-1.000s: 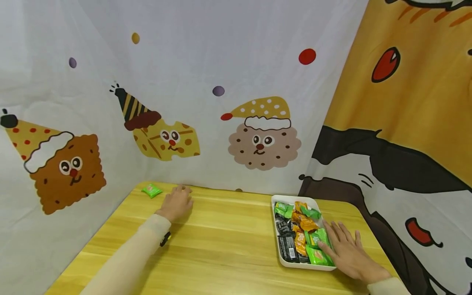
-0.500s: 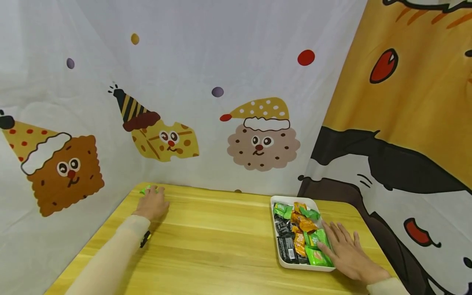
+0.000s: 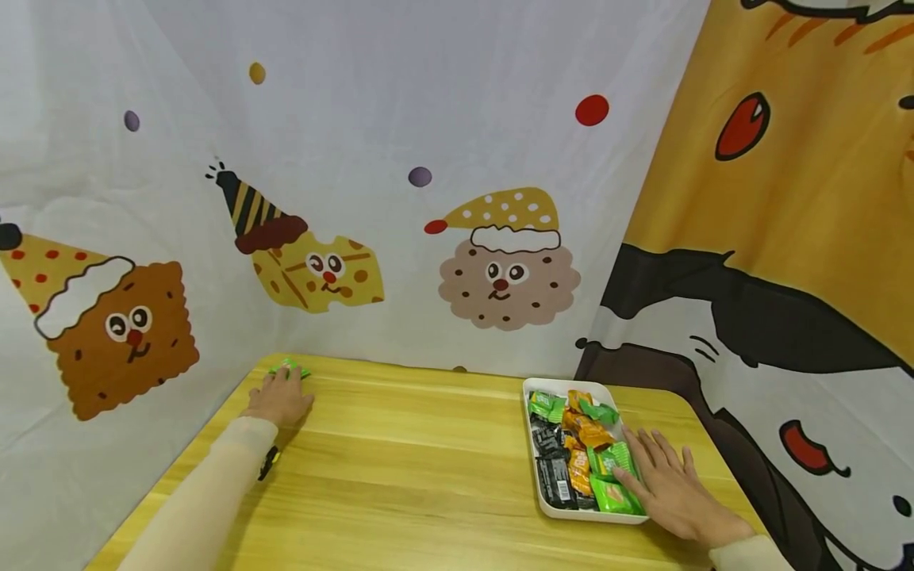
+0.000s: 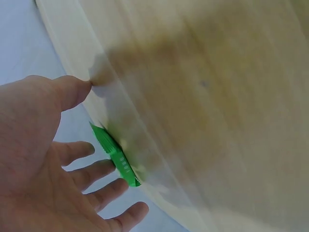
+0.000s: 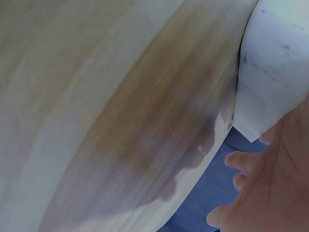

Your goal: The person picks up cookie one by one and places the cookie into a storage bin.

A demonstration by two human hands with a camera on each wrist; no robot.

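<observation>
At the table's far left corner, my left hand (image 3: 280, 398) is spread just over a green candy packet (image 3: 289, 366), partly hidden by the fingers in the head view. In the left wrist view the thumb stands well apart from the other fingers, and the green packet lies beside the fingertips, not enclosed by them. My right hand (image 3: 674, 488) lies against the right side of a white tray (image 3: 585, 514), fingers extended and thumb over its rim. The tray holds green (image 3: 616, 497), orange (image 3: 580, 473) and black (image 3: 557, 480) wrapped packets.
The wooden table (image 3: 400, 476) runs between the two hands, with its far edge along a white printed cloth (image 3: 343, 103). Another cloth (image 3: 807, 198), with a large orange figure, hangs at the right edge.
My left hand has moved left across the table, from right of the green packet to over it. My right hand has stayed at the tray.
</observation>
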